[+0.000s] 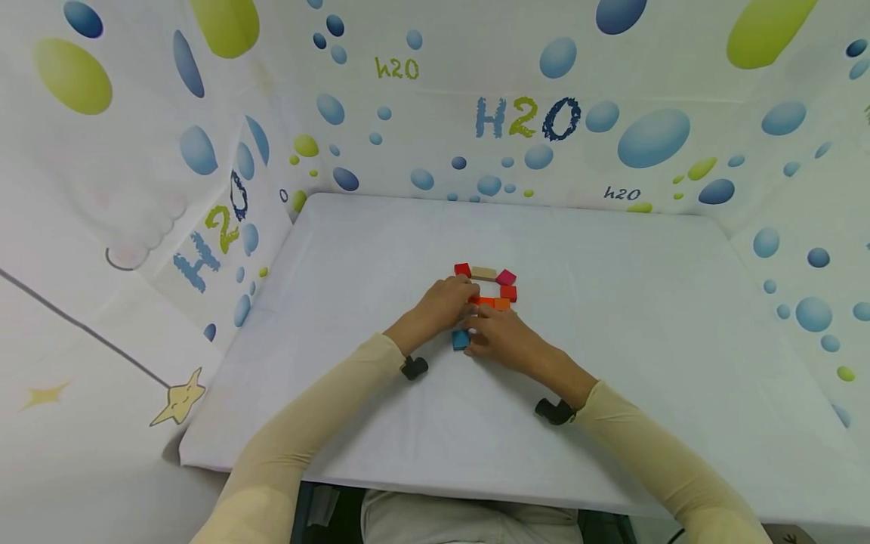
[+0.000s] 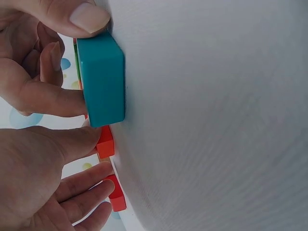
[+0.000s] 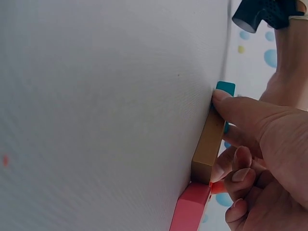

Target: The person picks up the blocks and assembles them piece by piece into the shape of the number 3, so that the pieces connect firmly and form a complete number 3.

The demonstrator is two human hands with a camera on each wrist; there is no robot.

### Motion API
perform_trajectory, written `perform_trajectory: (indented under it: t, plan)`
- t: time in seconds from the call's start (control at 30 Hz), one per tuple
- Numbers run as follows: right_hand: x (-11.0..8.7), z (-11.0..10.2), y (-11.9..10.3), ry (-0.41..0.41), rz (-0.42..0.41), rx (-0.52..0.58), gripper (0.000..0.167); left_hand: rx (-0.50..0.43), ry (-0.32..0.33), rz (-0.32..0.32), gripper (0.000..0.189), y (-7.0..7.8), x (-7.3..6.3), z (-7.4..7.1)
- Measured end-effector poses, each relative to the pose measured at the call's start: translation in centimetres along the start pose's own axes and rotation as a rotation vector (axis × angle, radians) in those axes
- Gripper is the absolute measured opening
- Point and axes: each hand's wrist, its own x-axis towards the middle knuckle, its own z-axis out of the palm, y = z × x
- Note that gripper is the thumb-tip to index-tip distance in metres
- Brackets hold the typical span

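My right hand (image 1: pixel 506 338) pinches a teal block (image 2: pixel 103 82) low on the white table, its thumb at one end and a finger behind. A brown wooden block (image 3: pixel 207 144) lies by that thumb in the right wrist view, with a pinkish-red block (image 3: pixel 190 209) at its other end. My left hand (image 1: pixel 443 304) reaches over the left side of the block outline, its fingers extended. In the left wrist view its thumb touches an orange-red block (image 2: pixel 107 144), and its fingertips lie against a red block (image 2: pixel 117 197). Both hands hide part of the outline in the head view.
Farther back in the outline are a red block (image 1: pixel 462 269), a tan block (image 1: pixel 484 273) and a pink-red block (image 1: pixel 506 277). Another red block (image 1: pixel 508 293) and an orange block (image 1: pixel 501 304) sit on its right. A printed cloth (image 1: pixel 435 98) hangs behind the table (image 1: pixel 646 302).
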Motion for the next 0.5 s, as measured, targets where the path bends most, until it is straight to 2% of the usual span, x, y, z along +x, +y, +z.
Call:
perform_trajectory:
  t: [0.27,0.5]
  plan:
    - [-0.19,0.22,0.15,0.008,-0.003,-0.003,0.041,-0.003,0.004,-0.004,0.028,0.02,0.01,0.04]
    - [-0.35,-0.06,-0.33,-0.022,0.029,-0.013,0.041,0.005,0.004,-0.001,0.028,-0.09,0.04,0.14]
